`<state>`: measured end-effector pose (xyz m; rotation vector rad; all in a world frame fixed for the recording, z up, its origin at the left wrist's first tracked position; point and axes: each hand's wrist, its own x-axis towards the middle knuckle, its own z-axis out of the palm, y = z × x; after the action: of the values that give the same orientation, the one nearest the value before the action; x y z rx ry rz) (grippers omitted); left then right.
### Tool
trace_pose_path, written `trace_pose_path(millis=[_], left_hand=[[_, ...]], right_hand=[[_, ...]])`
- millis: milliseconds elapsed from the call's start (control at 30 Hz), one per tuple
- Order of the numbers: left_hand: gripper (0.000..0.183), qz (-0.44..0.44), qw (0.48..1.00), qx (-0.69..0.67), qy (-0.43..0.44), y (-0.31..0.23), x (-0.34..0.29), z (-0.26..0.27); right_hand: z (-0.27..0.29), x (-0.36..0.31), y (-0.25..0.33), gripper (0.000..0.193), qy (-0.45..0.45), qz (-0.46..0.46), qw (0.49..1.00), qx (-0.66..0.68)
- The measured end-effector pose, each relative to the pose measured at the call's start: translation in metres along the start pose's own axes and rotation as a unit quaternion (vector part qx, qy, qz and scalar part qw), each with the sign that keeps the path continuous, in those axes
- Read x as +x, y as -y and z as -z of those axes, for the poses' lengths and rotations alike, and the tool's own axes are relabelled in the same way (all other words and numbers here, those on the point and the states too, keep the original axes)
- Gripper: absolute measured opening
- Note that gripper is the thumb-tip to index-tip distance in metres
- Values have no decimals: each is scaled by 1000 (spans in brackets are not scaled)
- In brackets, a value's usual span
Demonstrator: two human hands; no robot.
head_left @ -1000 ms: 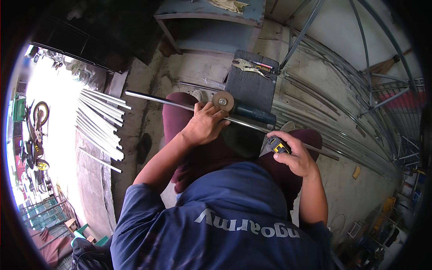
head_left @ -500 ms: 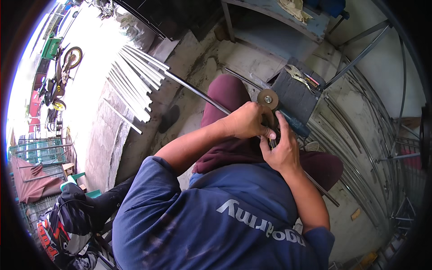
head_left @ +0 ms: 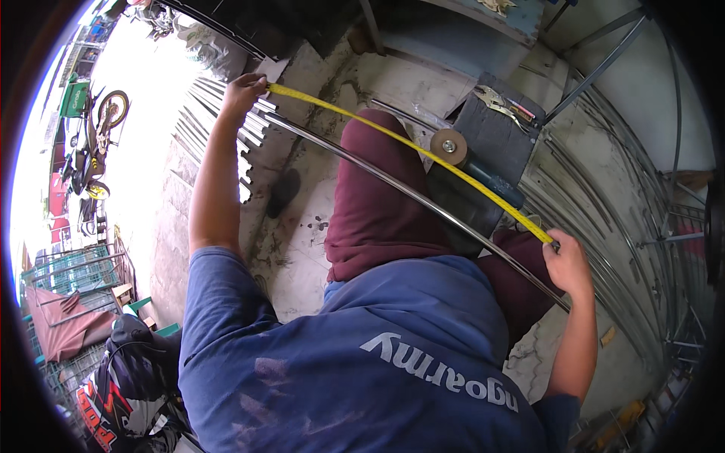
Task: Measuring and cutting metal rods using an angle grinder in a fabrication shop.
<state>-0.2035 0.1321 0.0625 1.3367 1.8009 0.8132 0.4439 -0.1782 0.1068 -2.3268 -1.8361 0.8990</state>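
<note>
A yellow tape measure (head_left: 423,150) stretches between my two hands, its blade drawn out above my lap. My left hand (head_left: 245,95), arm reaching far out, pinches the blade's free end. At the other end my right hand (head_left: 568,264) is closed around the tape's case, mostly hidden by the fingers. Below the blade, a shiny metal tube (head_left: 393,182) lies slantwise across my thighs, roughly in line with the tape and touched by neither hand. Beyond my knees an angle grinder (head_left: 491,182) with a brown disc (head_left: 448,146) rests by a dark block (head_left: 502,143).
Several pale tubes (head_left: 198,121) lie in a row at the left. Long thin rods (head_left: 581,189) cover the floor at the right. Locking pliers (head_left: 492,100) sit on the dark block. A workbench (head_left: 445,38) stands at the back, and a motorcycle (head_left: 94,151) outside at far left.
My hands, together over my lap before, have spread far apart to left and right. The tape blade is now drawn out between them.
</note>
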Motion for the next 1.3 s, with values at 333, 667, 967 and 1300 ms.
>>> trace_pose_path(millis=[333,667,967,1300], left_hand=[[36,73,997,-20,28,52,-28,2],[46,228,919,-301,-117,46,-118,-83],[61,184,930,-275,-159,4,-167,-234],[46,128,885,-410,-182,55,15,-160]], right_hand=[[-5,-75,-53,20,-52,-53,996,41],[-21,-85,-70,18,-121,-25,992,32],[-33,-87,-75,18,-127,-31,990,45],[-12,-107,-136,17,-90,-118,989,20]])
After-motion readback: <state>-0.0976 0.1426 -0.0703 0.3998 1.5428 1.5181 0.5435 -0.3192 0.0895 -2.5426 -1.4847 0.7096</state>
